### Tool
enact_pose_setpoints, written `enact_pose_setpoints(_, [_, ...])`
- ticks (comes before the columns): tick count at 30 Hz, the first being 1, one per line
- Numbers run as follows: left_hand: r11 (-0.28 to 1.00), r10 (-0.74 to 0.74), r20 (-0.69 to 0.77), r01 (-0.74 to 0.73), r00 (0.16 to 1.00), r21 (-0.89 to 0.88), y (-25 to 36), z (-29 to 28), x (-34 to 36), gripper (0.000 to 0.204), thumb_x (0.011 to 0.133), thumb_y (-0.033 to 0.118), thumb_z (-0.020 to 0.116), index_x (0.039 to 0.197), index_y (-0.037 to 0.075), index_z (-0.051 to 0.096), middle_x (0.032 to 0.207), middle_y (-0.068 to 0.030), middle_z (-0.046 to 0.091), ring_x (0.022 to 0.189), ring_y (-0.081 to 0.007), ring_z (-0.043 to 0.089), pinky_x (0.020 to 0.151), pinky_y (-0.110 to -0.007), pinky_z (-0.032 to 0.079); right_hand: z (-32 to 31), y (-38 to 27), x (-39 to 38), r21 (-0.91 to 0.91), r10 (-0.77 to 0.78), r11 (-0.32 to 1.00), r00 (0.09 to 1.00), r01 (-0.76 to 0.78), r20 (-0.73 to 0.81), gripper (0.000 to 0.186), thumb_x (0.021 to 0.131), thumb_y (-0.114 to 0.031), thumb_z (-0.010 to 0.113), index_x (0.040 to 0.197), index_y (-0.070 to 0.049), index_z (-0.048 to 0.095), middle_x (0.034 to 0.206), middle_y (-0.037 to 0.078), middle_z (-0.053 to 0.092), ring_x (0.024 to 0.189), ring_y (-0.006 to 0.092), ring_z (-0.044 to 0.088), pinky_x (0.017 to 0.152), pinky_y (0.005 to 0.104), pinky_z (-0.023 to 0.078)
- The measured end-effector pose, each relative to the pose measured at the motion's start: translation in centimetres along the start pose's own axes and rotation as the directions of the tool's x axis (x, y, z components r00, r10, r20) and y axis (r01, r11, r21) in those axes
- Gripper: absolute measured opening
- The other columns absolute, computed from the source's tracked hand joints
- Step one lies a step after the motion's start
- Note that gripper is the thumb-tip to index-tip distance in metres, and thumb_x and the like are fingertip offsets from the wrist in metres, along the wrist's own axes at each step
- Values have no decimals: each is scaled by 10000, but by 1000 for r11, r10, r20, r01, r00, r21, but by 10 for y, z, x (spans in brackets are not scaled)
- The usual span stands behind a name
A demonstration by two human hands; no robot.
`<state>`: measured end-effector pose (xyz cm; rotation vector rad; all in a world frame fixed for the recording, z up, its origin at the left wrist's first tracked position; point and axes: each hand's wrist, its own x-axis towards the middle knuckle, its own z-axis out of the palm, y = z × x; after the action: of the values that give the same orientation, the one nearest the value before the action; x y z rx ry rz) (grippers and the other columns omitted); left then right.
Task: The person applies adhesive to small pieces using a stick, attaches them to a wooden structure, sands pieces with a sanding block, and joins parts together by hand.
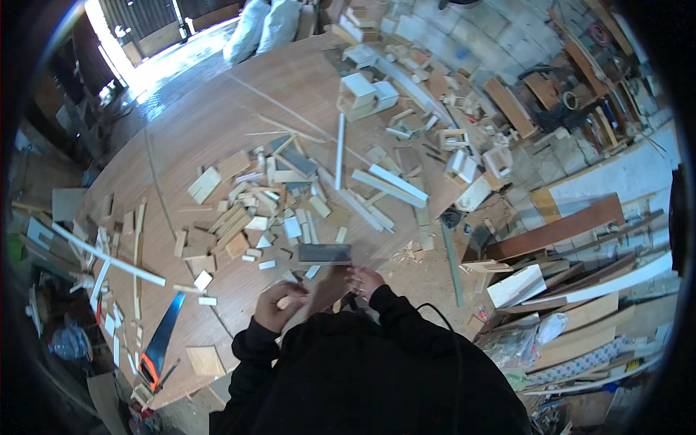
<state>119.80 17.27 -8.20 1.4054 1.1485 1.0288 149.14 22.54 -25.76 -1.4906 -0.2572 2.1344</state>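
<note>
Low in the middle, at the near table edge, my left hand (278, 306) is closed, thumb and fingers together. What it pinches, if anything, is too small to make out. My right hand (367, 282) is a little farther right with its fingers curled; their grip is not clear. Between the hands is a flat brownish surface (330, 284), partly hidden by my body. Just beyond the fingers lies a dark grey rectangular block (324, 253) with a pale near edge. Small wood offcuts (291, 227) are heaped on the table past it.
A handsaw (161, 337) with an orange handle lies left on the round wooden table (196, 109). Long pale strips (391, 185) lie right of the heap. Small wooden boxes (362, 94) stand at the far right. Boards (554, 228) lean along the right. White sacks (272, 29) stand behind.
</note>
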Motion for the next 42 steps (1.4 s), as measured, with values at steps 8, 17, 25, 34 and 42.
enact_pose_setpoints(8, [451, 810, 152, -435, 567, -779, 234, 33, 45, 178, 952, 176, 592, 857, 34, 643, 896, -129, 626, 887, -319, 594, 801, -464, 456, 3, 0, -4, 15, -56, 998, 998, 56, -35, 385, 921, -365, 573, 1237, -148, 532, 1120, 17, 622, 991, 186, 606, 726, 350, 475])
enact_pose_setpoints(17, [-176, 847, -224, -142, 483, -974, 268, 125, 38, 263, 883, 312, 701, 955, 65, 752, 926, -74, 695, 883, -187, 603, 716, -330, 425, -11, 2, -42, -52, -181, 982, 983, 180, -12, 468, 966, -347, 484, 1365, -102, 464, 1283, 44, 589, 1090, 198, 588, 888, 376, 448])
enact_pose_setpoints(25, [-291, 812, -206, 74, 547, -954, 275, 140, 27, 170, 873, 204, 720, 919, 42, 738, 850, -70, 697, 780, -186, 623, 725, -337, 425, -32, 6, -62, 64, -197, 977, 973, 205, -116, 447, 972, -316, 503, 1354, -84, 477, 1243, 59, 615, 1022, 198, 626, 810, 351, 486])
enact_pose_setpoints(34, [-175, 817, -12, 227, 577, -958, 286, 137, 17, 84, 844, 117, 677, 845, 34, 675, 783, -31, 630, 739, -188, 600, 707, -333, 419, -37, -3, -73, 41, -195, 979, 975, 200, -105, 472, 968, -323, 514, 1371, -82, 467, 1248, 55, 612, 1048, 198, 612, 835, 358, 479])
enact_pose_setpoints(42, [-120, 834, 88, 334, 545, -935, 287, 144, 11, 59, 835, 57, 660, 803, 40, 614, 708, 16, 522, 658, -167, 528, 673, -326, 417, -48, -4, -77, 25, -187, 982, 979, 190, -77, 433, 977, -292, 510, 1358, -90, 472, 1224, 51, 622, 1035, 187, 613, 818, 347, 481])
